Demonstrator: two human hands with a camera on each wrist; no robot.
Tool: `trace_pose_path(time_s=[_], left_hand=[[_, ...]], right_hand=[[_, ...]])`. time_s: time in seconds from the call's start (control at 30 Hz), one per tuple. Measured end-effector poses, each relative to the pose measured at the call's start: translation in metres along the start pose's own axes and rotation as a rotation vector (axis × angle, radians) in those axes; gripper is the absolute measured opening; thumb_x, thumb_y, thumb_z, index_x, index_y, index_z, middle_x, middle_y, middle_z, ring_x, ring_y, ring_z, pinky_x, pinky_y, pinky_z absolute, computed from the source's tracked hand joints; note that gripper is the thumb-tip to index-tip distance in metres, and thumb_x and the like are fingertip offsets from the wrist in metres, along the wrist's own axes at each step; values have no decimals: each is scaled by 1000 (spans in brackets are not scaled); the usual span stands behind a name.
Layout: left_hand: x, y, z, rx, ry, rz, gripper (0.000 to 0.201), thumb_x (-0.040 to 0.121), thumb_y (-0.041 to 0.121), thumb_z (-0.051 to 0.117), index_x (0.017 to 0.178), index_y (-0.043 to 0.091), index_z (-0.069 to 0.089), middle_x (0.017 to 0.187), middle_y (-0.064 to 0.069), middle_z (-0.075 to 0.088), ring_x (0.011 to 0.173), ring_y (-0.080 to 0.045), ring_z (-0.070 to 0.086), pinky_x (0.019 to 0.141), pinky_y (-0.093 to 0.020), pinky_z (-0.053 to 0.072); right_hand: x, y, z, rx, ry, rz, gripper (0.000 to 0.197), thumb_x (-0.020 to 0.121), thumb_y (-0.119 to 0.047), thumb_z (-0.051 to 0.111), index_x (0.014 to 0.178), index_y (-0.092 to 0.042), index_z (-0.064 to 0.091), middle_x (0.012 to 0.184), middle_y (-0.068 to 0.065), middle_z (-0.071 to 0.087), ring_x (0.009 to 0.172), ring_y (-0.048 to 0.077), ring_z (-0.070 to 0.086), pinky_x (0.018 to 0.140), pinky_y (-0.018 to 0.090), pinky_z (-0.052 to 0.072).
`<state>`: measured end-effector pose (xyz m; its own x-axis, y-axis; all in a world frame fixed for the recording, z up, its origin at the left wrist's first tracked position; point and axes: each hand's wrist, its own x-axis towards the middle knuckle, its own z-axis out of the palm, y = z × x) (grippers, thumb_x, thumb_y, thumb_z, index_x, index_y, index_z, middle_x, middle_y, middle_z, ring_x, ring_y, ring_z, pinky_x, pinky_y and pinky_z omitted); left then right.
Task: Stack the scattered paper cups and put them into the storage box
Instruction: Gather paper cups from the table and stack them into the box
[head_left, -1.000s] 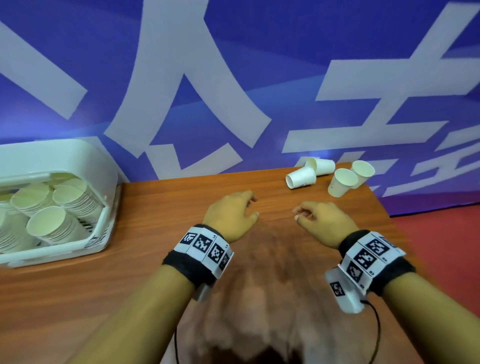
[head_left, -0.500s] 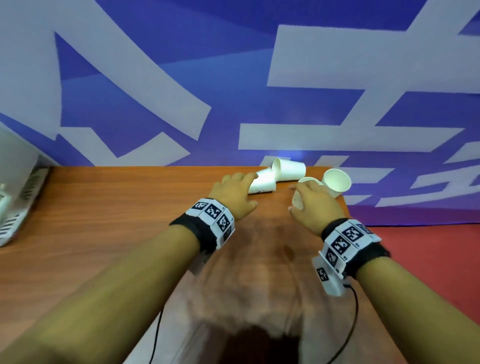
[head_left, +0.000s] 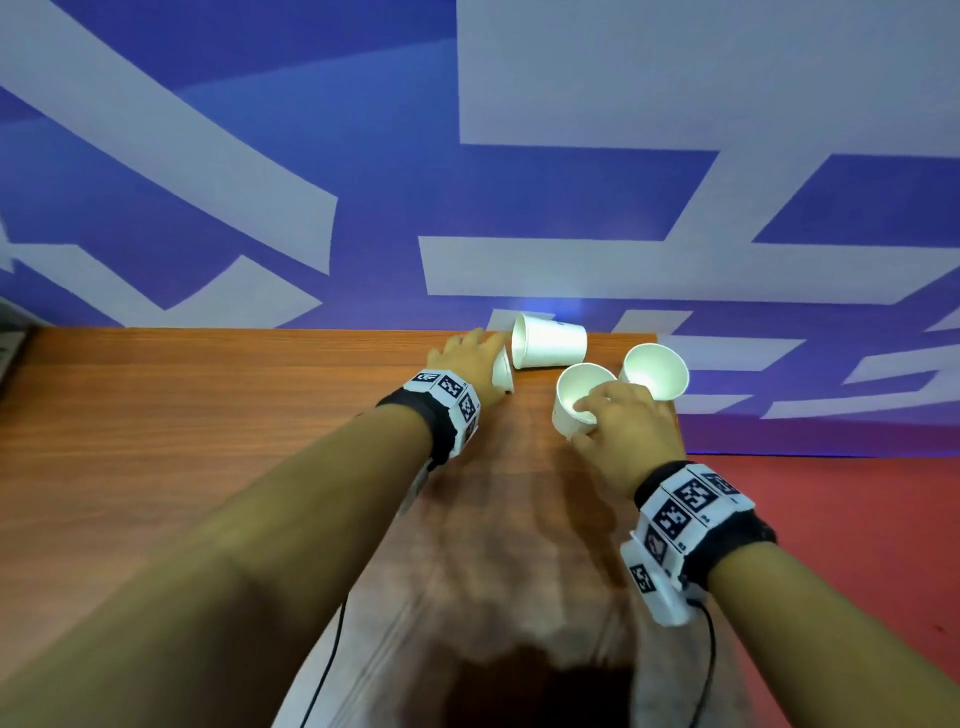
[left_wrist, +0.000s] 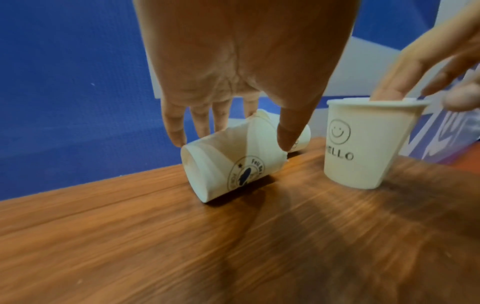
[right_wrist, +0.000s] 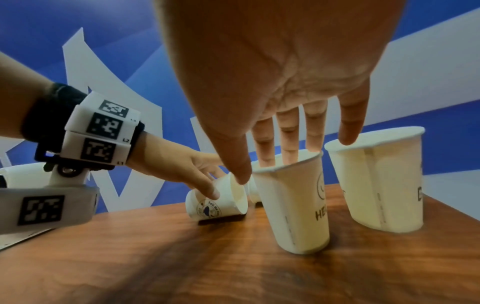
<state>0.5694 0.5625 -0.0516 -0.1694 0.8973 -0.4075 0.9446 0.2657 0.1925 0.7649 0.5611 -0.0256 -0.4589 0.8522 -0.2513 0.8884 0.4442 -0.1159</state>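
Four white paper cups sit at the table's far right corner. My left hand (head_left: 483, 358) (left_wrist: 228, 139) grips a cup lying on its side (head_left: 503, 371) (left_wrist: 228, 164), fingers behind it and thumb on its front. A second lying cup (head_left: 548, 340) rests just beyond it by the wall. My right hand (head_left: 597, 415) (right_wrist: 262, 166) pinches the wall of an upright "HELLO" cup (head_left: 569, 410) (right_wrist: 298, 205) (left_wrist: 363, 148), fingers inside the rim and thumb outside. Another upright cup (head_left: 655, 371) (right_wrist: 376, 185) stands right beside it. Only a sliver of the storage box (head_left: 8, 353) shows at the left edge.
The wooden table (head_left: 208, 415) ends just right of the cups, with red floor (head_left: 831, 519) beyond. A blue and white banner wall (head_left: 467, 156) rises directly behind the cups. Bare tabletop stretches left toward the box.
Both hands reached forward to the cups. The left hand has closed over the lying cup and the right fingers have dipped into the upright cup. The view swung right, so the box left the picture.
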Motion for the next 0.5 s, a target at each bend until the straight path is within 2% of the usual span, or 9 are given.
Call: trace_pose_path(time_s=[0.1, 0.23, 0.33, 0.4, 0.5], left_hand=[[3, 1, 9, 77, 11, 35, 63, 83, 37, 60, 137, 34, 27, 140, -1, 41, 125, -29, 39, 98, -46, 32], [-5, -3, 13, 101, 20, 81, 58, 81, 36, 62, 129, 28, 31, 129, -2, 49, 115, -29, 44, 92, -43, 35], [-20, -13, 10, 12, 4, 90, 64, 78, 39, 67, 129, 26, 30, 127, -3, 49, 112, -28, 47, 88, -41, 40], [-37, -22, 5, -86, 15, 81, 73, 78, 40, 68, 135, 27, 25, 130, -3, 46, 113, -28, 48, 84, -41, 44], [-70, -40, -6, -196, 61, 87, 85, 78, 39, 68, 144, 29, 16, 133, -3, 40, 118, -27, 47, 90, -42, 46]], right_hand=[[4, 0, 3, -8, -4, -22, 33, 91, -34, 49, 122, -25, 58, 129, -2, 53, 123, 21, 41, 102, 36, 32], [5, -4, 3, -1, -31, -34, 29, 90, -26, 50, 117, -22, 60, 124, 1, 57, 119, 22, 44, 100, 35, 36], [0, -10, -3, 35, -14, -52, 29, 90, -25, 50, 116, -19, 60, 121, 2, 58, 117, 21, 44, 97, 35, 37], [-5, -18, -9, 47, 10, -71, 29, 90, -25, 50, 116, -17, 61, 119, 3, 59, 115, 22, 44, 96, 34, 38], [-17, -33, -18, 59, 45, -88, 28, 88, -24, 50, 113, -16, 61, 116, 2, 60, 113, 22, 45, 93, 34, 38]])
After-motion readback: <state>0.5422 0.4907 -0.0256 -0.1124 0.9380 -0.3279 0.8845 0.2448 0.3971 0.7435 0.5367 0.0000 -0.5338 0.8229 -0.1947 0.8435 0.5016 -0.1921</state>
